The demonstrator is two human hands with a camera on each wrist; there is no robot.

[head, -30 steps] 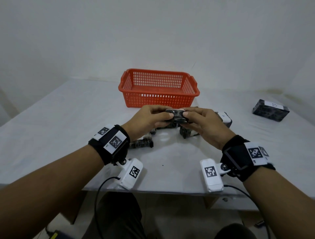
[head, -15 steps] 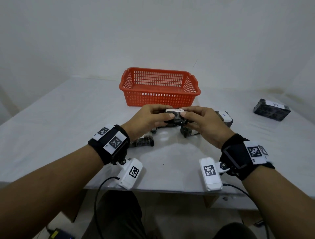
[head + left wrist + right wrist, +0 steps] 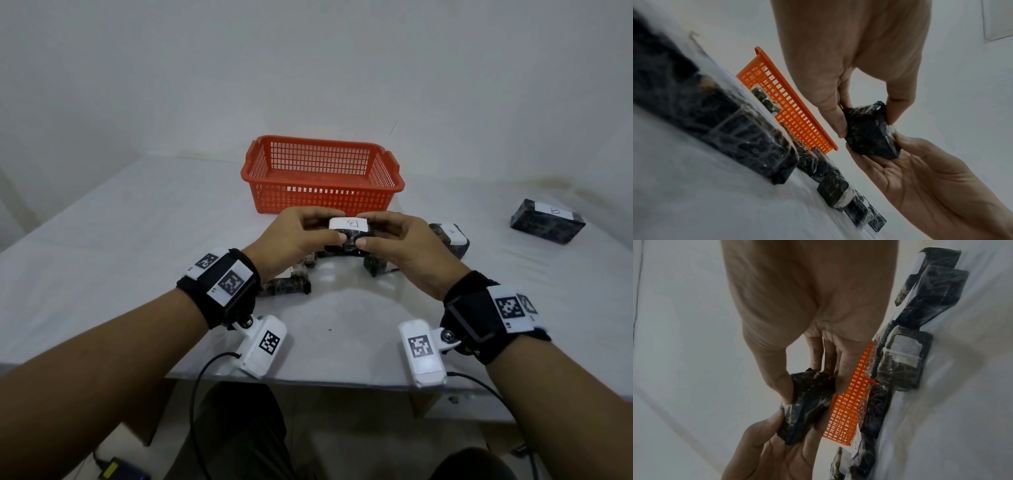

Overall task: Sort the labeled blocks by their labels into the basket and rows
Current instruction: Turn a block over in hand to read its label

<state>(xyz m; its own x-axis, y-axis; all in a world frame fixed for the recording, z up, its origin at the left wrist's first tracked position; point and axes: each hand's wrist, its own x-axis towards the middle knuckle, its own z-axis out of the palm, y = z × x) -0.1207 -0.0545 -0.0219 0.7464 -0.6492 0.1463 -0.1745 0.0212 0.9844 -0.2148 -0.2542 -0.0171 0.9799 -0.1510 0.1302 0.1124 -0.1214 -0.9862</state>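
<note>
Both hands hold one dark marbled block (image 3: 347, 236) above the table, its white label marked "B" facing up. My left hand (image 3: 301, 233) pinches its left end and my right hand (image 3: 394, 236) pinches its right end. The left wrist view shows the block (image 3: 869, 131) between thumb and fingers; the right wrist view shows the same block (image 3: 807, 404). An orange basket (image 3: 322, 198) stands just beyond the hands. Several more dark blocks (image 3: 287, 286) lie on the table under the hands, partly hidden. A block labeled "A" (image 3: 448, 238) sits beside my right hand.
Another labeled dark block (image 3: 547, 225) lies alone at the far right of the white table (image 3: 137, 246). The table's front edge runs just below my wrists. White walls close in behind the basket. Cables hang from the wrist cameras.
The hands have turned the held block so its white label now faces up. The hands stay in about the same place in front of the basket.
</note>
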